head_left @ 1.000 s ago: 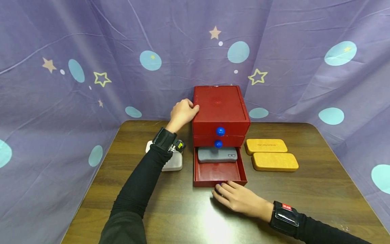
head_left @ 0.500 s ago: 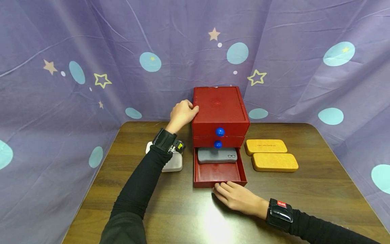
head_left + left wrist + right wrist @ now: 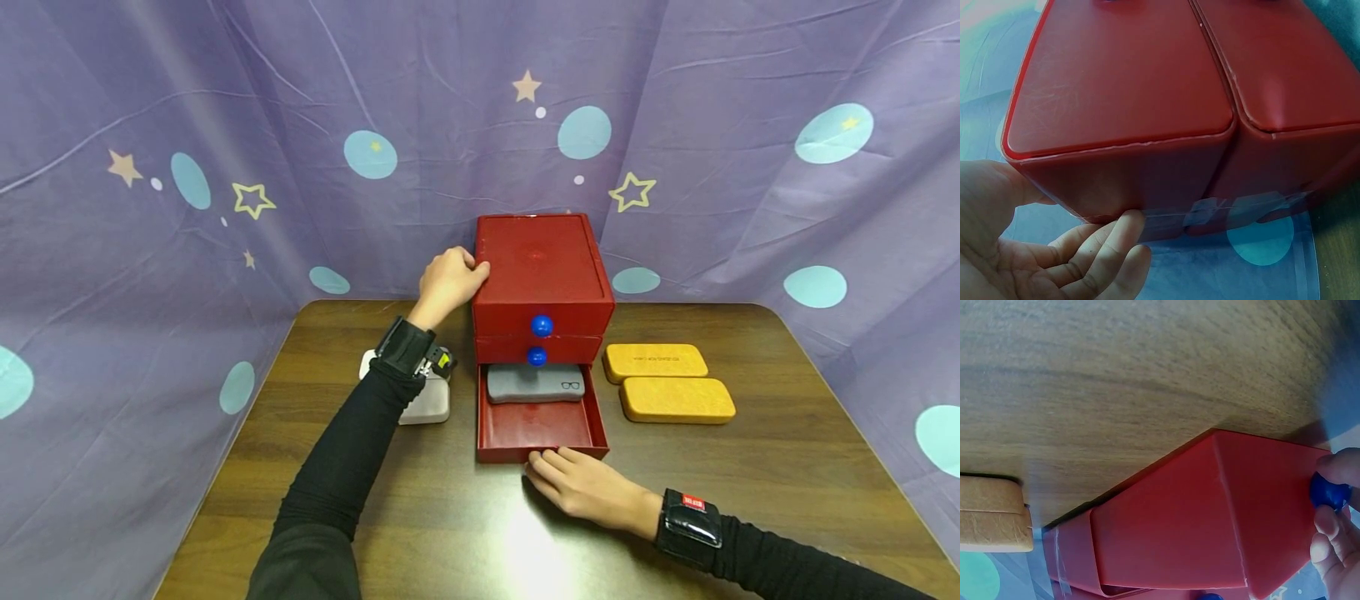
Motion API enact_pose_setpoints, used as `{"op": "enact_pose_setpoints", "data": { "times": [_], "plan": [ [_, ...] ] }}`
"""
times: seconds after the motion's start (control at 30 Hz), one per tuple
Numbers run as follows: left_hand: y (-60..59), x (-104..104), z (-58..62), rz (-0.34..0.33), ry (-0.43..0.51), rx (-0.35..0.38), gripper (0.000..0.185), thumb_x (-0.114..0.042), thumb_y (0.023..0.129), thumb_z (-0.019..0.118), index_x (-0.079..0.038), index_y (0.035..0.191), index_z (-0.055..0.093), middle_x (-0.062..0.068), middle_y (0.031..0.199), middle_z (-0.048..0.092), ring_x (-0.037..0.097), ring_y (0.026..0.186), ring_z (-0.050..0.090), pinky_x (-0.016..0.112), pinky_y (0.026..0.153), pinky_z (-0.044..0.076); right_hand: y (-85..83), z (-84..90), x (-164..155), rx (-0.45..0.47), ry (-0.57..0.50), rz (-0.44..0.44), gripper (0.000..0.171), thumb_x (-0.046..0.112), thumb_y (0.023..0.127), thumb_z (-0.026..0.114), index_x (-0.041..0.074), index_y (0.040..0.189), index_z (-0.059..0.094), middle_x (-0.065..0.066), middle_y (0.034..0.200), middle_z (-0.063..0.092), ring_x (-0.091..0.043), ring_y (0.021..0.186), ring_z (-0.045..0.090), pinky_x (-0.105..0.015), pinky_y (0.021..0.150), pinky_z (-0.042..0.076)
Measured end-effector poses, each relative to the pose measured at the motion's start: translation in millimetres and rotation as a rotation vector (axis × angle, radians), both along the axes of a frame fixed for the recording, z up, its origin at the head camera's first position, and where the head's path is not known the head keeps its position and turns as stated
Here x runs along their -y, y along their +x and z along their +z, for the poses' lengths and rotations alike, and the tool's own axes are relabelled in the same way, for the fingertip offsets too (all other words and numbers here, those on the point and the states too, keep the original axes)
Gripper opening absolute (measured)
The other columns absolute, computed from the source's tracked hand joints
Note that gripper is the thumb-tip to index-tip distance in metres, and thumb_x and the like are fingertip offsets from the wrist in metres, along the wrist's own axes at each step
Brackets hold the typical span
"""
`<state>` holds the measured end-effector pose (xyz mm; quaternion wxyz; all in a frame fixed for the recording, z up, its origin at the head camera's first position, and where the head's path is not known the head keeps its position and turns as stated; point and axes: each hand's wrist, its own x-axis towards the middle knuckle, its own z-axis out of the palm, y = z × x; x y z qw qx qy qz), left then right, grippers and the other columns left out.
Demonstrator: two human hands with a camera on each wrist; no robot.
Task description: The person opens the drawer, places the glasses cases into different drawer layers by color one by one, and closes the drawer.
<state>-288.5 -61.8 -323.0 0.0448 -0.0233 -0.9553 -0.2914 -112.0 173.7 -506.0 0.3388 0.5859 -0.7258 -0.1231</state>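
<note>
A red drawer cabinet (image 3: 536, 258) stands at the table's back, its bottom drawer (image 3: 534, 427) pulled out. Inside that drawer, toward the rear, lies a grey glasses case (image 3: 528, 385) with a small glasses print. My left hand (image 3: 448, 283) holds the cabinet's upper left edge, thumb on top; in the left wrist view its curled fingers (image 3: 1125, 237) touch the side. At the drawer front, my right hand (image 3: 588, 493) pinches the blue knob (image 3: 1330, 491) between thumb and fingers. From the head, this knob is hidden under the hand.
Two yellow glasses cases, a rear one (image 3: 655, 362) and a front one (image 3: 677, 400), lie right of the cabinet. A white case (image 3: 429, 402) sits at the left, partly behind my left wrist. Blue knobs (image 3: 542, 326) mark the upper drawers, both closed. A purple curtain (image 3: 465, 100) hangs behind.
My right hand and wrist have shifted slightly left, and the knob's blue has gone out of sight beneath the fingers. The drawer and left hand stay put; the head view has tilted slightly.
</note>
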Motion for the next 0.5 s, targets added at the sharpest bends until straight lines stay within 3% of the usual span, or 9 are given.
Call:
{"op": "enact_pose_setpoints", "data": {
  "times": [0.23, 0.5],
  "plan": [
    [-0.2, 0.0, -0.1, -0.001, 0.005, 0.005, 0.032, -0.04, 0.097, 0.061, -0.012, 0.108, 0.072, 0.008, 0.115, 0.074, 0.033, 0.108, 0.069, 0.049, 0.088, 0.054, 0.4, 1.1, 0.2, 0.026, 0.001, -0.01, 0.033, 0.012, 0.094, 0.043, 0.007, 0.113, 0.07, -0.012, 0.113, 0.064, -0.021, 0.09, 0.057, -0.029, 0.074, 0.051],
    [-0.8, -0.2, -0.9, -0.004, 0.005, -0.001, 0.033, -0.04, 0.097, 0.06, -0.012, 0.109, 0.072, 0.009, 0.116, 0.074, 0.033, 0.108, 0.069, 0.049, 0.088, 0.054, -2.0, 7.2, 2.0, 0.038, 0.001, -0.014, 0.042, 0.004, 0.103, 0.03, 0.006, 0.115, 0.071, -0.013, 0.114, 0.065, -0.022, 0.092, 0.059, -0.03, 0.075, 0.052]
  ]
}}
